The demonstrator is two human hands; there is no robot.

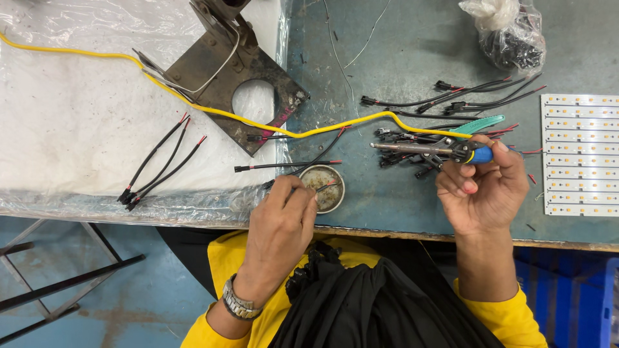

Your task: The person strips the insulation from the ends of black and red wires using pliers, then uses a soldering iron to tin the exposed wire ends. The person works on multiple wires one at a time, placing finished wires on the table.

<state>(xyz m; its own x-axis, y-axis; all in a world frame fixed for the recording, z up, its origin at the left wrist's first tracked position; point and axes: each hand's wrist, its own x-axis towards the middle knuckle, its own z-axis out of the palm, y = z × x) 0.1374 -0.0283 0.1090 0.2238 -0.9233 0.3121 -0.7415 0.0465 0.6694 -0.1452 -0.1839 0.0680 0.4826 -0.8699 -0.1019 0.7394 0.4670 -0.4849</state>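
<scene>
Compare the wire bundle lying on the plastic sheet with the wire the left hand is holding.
The wire bundle lies untouched on the clear plastic sheet; the single wire is pinched by the left hand. The bundle holds several leads side by side; the held wire's tip sits over the small round tin. Both are black with red ends.

Knotted clear plastic bag [509, 32] at bench's far edge

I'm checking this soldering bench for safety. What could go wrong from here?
The soldering iron in the right hand points its metal tip over loose black wire leads; it may scorch their insulation. Its yellow cord trails across the metal stand and could snag. The left hand dips a wire end into the small round tin near the bench edge, which might tip.
</scene>
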